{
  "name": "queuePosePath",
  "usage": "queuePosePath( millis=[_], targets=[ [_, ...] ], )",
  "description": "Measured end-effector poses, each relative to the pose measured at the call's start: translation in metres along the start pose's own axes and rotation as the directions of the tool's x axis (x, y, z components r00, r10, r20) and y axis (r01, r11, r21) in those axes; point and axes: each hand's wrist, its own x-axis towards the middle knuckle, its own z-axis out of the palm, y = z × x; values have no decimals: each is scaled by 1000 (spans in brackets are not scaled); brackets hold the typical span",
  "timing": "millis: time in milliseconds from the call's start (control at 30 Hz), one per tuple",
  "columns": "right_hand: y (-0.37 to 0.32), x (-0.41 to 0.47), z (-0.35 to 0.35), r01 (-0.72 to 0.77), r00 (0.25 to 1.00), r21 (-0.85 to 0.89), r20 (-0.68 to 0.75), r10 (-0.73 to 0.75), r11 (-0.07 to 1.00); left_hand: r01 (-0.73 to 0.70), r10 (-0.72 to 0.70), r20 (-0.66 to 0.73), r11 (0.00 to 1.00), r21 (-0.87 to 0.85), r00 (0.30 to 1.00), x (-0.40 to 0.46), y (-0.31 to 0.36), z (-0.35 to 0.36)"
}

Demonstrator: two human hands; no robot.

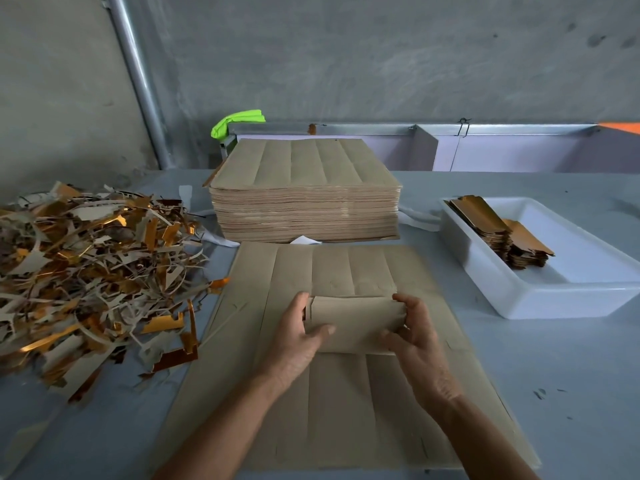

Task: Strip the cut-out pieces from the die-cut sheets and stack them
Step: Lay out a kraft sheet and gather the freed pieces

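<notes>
A: Where's the piece?

B: Your left hand (300,336) and right hand (414,336) pinch a tan rectangular cardboard cut-out (356,322) over the flat brown die-cut sheet (339,393).

A: Advice?

B: Square its edges, then carry it to two o'clock, into the white plastic tray (561,292).

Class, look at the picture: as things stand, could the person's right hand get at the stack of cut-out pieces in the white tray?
Probably yes. The white tray lies open-topped on the right hand's side, nothing between them. But that hand, with the left hand, holds a cut-out piece, so it isn't free to grasp the stack.
</notes>
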Motion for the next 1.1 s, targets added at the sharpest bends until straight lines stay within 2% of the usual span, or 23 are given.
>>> queuePosePath(
  millis=[100, 200, 267, 333, 400, 467, 533, 633, 733, 833, 900, 933, 1000, 1033, 1067, 1100],
  targets=[
    [2, -1, -1, 58, 997, 18, -43, -57, 998, -32, 33, -15, 999, 40, 999, -1, -1, 0],
    [4, -6, 3, -64, 996, 106, -62, 71, 992, -37, 40, -20, 992, 122, 999, -6, -3, 1],
    [2, -3, 7, -105, 989, 151, -89, 119, 983, -61, 60, 17, 995, 74, 998, -7, 0, 1],
    [0, 2, 12, -92, 988, 100, -115, 104, 991, -63, 64, 32, 997, -36, 997, -8, 3, 2],
    [-1, 5, 15, -39, 992, -33, -123, 35, 999, -90, 90, -1, 990, -107, 996, -9, 8, 2],
    [-1, 7, 14, -8, 994, -141, -110, -8, 990, -128, 129, 3, 985, -116, 992, -7, 9, 4],
    [-2, 8, 14, -22, 994, -160, -109, 4, 987, -152, 152, -5, 983, -104, 988, -3, 7, 7],
    [-6, 11, 19, -14, 986, -213, -167, -23, 977, -156, 153, -107, 988, -22, 982, 6, 4, 14],
    [-16, 9, 17, 114, 988, -305, -61, -139, 945, -160, 163, -178, 987, 31, 971, 12, -1, 15],
    [-23, 13, 3, 208, 977, -464, 137, -162, 861, -186, 192, -191, 981, 48, 963, 15, -5, 14],
    [-25, 18, -1, 245, 967, -564, 195, -161, 788, -204, 209, -178, 978, 45, 962, 15, -2, 14],
    [-24, 19, -2, 237, 970, -573, 187, -156, 785, -206, 206, -177, 978, 19, 962, 16, 1, 14],
    [-21, 20, -4, 141, 990, -470, 73, -121, 872, -169, 134, -248, 977, -128, 960, 18, 9, 12],
    [-19, 20, -5, 46, 998, -298, -19, -54, 953, -127, 56, -309, 969, -213, 949, 19, 12, 11],
    [-17, 19, -6, -46, 995, -52, -88, 41, 998, -61, -46, -356, 957, -282, 933, 18, 14, 11],
    [-14, 18, -5, -127, 983, 183, -111, 149, 975, 39, -166, -357, 940, -338, 919, 16, 15, 13]
  ],
)
